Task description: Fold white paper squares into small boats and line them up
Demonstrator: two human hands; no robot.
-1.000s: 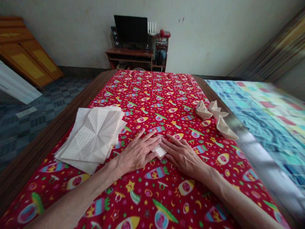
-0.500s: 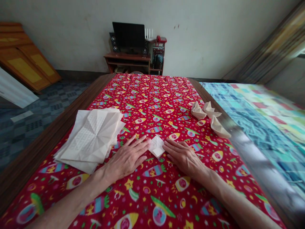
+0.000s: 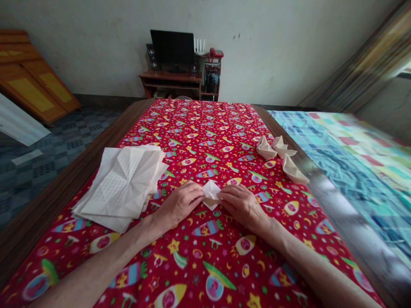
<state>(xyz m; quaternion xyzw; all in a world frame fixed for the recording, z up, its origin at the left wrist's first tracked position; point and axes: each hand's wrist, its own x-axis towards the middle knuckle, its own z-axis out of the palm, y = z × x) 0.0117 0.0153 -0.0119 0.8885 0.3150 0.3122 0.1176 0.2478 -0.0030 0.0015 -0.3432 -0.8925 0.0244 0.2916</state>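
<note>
A small folded square of white paper lies cornerwise on the red patterned cloth, between my two hands. My left hand pinches its left corner, fingers bent and pressed together. At the opposite corner my right hand does the same, its fingertips closed on the paper. A flap in the middle of the paper appears slightly raised, with a shaded gap under it. To the left of my left hand sits a stack of creased paper sheets, the top one marked with star-shaped folds.
Three folded paper shapes stand near the table's right edge. The red tablecloth covers the wooden table. Beyond its far end is a desk with a monitor; a bed adjoins on the right.
Both hands went from lying flat beside the paper, fingers stretched, to bent fingers pinching its side corners. The paper's middle flap has lifted a little.
</note>
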